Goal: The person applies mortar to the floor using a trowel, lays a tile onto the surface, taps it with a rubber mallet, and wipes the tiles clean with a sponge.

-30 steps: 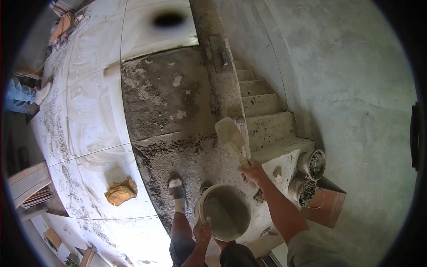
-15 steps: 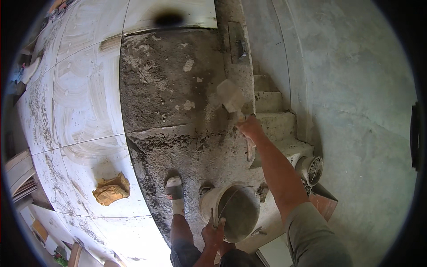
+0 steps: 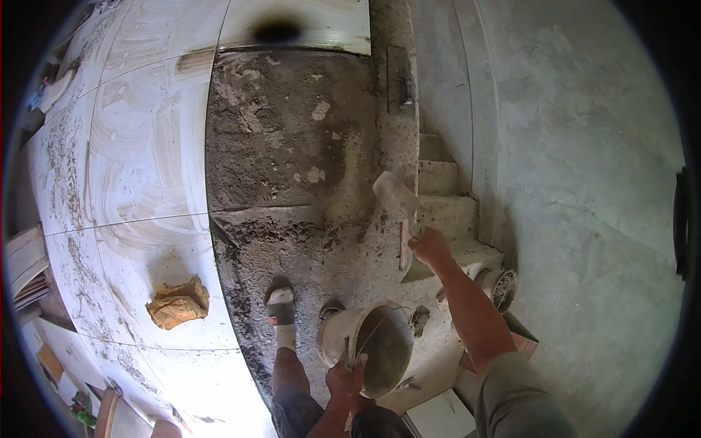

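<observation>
Over rough concrete point(image 3: 314, 255) left of the stairs point(image 3: 438, 177), grips with right hand point(image 3: 432, 250) a likely light, stiff scoop point(image 3: 395, 196) by its handle point(image 3: 412, 226), with left hand point(image 3: 345, 377) a nearer, likely heavier bucket point(image 3: 340, 336) by its rim point(image 3: 358, 332).

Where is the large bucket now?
In the head view, the large bucket is low in the middle, right of the slippered foot, with the left hand on its rim.

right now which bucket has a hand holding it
The large pale bucket at bottom centre, with the left hand gripping its near edge. The smaller bucket, farther right beyond the right forearm, has no hand on it.
</observation>
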Action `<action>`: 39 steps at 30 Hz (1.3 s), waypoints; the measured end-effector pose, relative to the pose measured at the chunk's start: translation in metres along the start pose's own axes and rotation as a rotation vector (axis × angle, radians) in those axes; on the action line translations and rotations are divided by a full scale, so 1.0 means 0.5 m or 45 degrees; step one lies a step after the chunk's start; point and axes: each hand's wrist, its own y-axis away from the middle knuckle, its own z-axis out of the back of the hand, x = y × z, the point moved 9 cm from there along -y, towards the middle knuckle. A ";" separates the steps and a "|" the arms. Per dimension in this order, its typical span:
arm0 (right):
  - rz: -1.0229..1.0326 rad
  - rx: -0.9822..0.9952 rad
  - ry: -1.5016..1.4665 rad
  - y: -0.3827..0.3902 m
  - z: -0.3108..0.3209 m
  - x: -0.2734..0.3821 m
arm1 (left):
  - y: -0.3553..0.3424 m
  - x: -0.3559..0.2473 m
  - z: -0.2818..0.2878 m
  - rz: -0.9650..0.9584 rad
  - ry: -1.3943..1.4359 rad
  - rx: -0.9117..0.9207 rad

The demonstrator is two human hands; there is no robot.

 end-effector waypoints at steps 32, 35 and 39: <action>0.341 0.446 0.028 0.692 -0.132 -0.071 | 0.206 -0.084 0.197 -0.296 0.258 -0.324; 0.345 0.330 0.017 0.712 -0.035 -0.029 | 0.305 -0.148 0.265 -0.424 0.384 -0.304; 0.439 -0.528 -0.167 0.776 0.222 0.003 | 0.419 -0.225 0.316 -0.538 0.309 -0.291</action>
